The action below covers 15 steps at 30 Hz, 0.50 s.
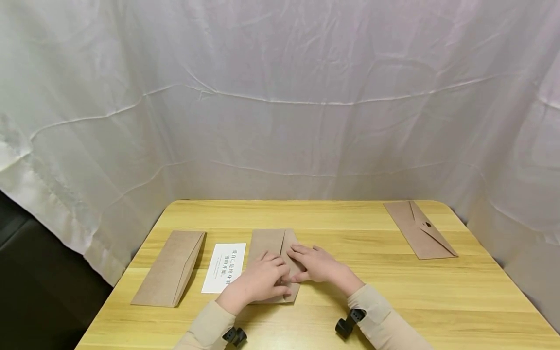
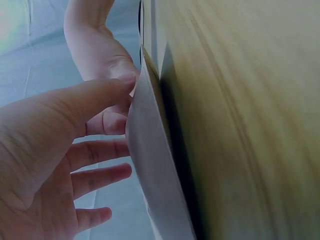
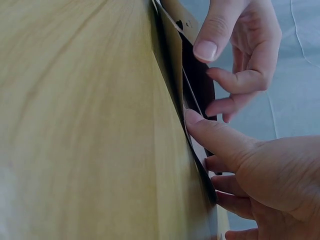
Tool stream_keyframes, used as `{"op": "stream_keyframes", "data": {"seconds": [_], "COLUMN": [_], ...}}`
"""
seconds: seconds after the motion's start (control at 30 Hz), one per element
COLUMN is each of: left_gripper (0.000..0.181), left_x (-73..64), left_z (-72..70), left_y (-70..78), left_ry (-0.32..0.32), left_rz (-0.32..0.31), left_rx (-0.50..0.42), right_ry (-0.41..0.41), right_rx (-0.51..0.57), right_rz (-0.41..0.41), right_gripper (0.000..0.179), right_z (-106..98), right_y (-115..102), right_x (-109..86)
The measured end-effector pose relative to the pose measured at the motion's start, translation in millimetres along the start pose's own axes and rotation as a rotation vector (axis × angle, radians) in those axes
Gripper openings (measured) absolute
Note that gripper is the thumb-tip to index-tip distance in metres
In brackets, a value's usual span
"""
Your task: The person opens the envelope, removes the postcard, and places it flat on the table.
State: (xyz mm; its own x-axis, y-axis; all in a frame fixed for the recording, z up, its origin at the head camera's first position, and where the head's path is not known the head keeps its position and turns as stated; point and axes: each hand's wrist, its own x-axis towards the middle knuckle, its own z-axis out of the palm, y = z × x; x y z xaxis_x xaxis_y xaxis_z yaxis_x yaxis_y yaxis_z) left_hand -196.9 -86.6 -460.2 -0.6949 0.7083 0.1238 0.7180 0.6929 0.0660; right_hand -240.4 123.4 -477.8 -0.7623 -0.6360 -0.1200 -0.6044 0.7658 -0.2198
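A brown paper envelope (image 1: pixel 267 239) lies at the middle of the table, its side flap (image 1: pixel 294 239) folded out to the right. My left hand (image 1: pixel 264 278) is over its body with fingers loosely bent; no item shows between thumb and fingers. On the right, my right hand (image 1: pixel 317 265) rests its extended fingers on the envelope near the flap line. In the right wrist view, the right thumb (image 3: pixel 194 119) touches the envelope's gaping edge. The hands partly hide the envelope. Left of it is a white card (image 1: pixel 216 267) with printed characters, close to the left wrist.
Another brown envelope (image 1: pixel 164 272) lies at the left with its flap on the right side. At the far right is a closed envelope (image 1: pixel 422 233) with a small dark mark. A pale curtain (image 1: pixel 306 136) hangs behind the wooden table (image 1: pixel 341 214).
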Motion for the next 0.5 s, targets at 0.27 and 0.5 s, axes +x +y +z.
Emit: {"op": "stream_keyframes", "data": {"seconds": [0.27,0.5], "left_gripper": [0.032,0.030], "left_x": [-6.3,-16.8], "left_z": [-0.3,-0.4], "left_y": [-0.2,-0.4], "left_ry": [0.033,0.079], "left_rz": [0.002,0.060], "left_rx": [0.021,0.072], "right_ry": [0.009,0.016], "right_rx": [0.016,0.019], "right_rz": [-0.004,-0.008], "right_gripper": [0.078,0.078], "right_z": [0.3,2.4], "right_y": [-0.1,1.3], "right_x": [0.0,-0.3]}}
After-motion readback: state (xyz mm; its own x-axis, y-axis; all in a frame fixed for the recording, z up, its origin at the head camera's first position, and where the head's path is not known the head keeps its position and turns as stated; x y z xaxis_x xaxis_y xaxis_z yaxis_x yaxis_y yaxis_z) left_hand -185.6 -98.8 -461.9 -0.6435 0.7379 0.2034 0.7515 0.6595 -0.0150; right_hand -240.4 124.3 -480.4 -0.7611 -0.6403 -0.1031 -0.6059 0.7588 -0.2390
